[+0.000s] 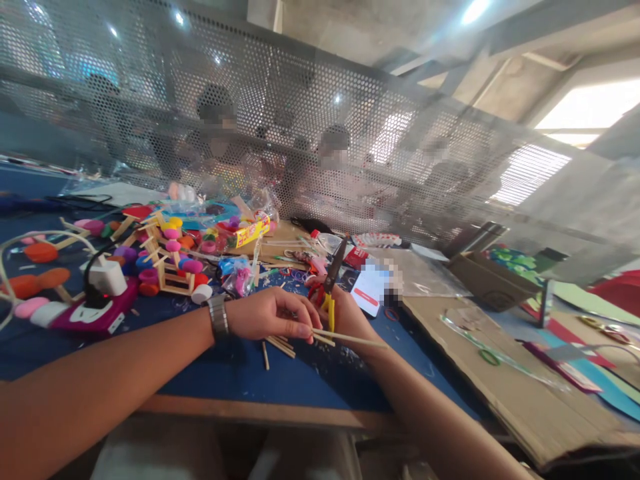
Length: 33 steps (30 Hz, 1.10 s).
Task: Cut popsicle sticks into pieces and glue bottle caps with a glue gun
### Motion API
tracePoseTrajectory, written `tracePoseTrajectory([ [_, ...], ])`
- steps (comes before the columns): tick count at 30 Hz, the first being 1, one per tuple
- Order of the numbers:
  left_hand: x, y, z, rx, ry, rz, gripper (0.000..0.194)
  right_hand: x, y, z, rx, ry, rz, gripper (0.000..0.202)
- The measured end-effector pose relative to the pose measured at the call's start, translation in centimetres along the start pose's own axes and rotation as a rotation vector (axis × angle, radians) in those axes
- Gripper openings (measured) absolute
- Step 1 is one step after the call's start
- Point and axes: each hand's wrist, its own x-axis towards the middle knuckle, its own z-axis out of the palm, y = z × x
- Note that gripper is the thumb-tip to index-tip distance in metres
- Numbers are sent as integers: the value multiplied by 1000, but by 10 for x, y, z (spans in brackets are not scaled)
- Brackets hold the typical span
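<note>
My left hand point(273, 313), with a metal watch at its wrist, pinches thin wooden sticks point(355, 339) that point to the right across my right wrist. Just beside it, my right hand point(345, 310) is closed on scissors point(331, 283) with red and yellow handles. The dark blades point up and away from me. Part of the right hand's fingers is hidden behind the left hand and the handles. Several short cut sticks point(281, 345) lie on the blue table point(215, 373) below my left hand.
Small wooden frames point(175, 279) and colourful clay tubs point(41, 252) crowd the left, near a purple power strip point(97, 313). A lit phone point(369, 290) lies beyond my right hand. Cardboard point(500, 373) covers the right. People sit behind a perforated screen point(280, 120).
</note>
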Motion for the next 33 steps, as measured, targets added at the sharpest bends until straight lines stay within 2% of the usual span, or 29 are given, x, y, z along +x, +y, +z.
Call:
tracePoseTrajectory([
  [4,-1,0,-1,-8,11,-29,28,0,-2,3,203,-73,77,50],
  [7,0,1,-2,-60,21,-65,34,1,-5,6,318,-120,127,61],
  [9,0,3,-2,-92,83,-68,36,1,-5,7,341,-174,171,63],
  [11,0,4,-3,-129,204,-36,37,2,-5,8,348,-192,196,59],
  [15,0,3,-7,-197,418,29,35,5,-6,9,407,-28,117,57],
  [18,0,0,-10,-209,506,43,31,5,-9,6,433,108,73,52],
  [20,1,-2,-10,-187,549,36,26,4,-12,5,416,148,69,48],
  [23,3,-3,-9,-125,571,8,23,2,-15,5,397,146,55,49],
  [28,4,1,-3,-2,542,-35,21,-4,-23,9,446,99,32,54],
  [33,5,2,1,84,514,-59,21,-11,-35,9,440,98,57,47],
])
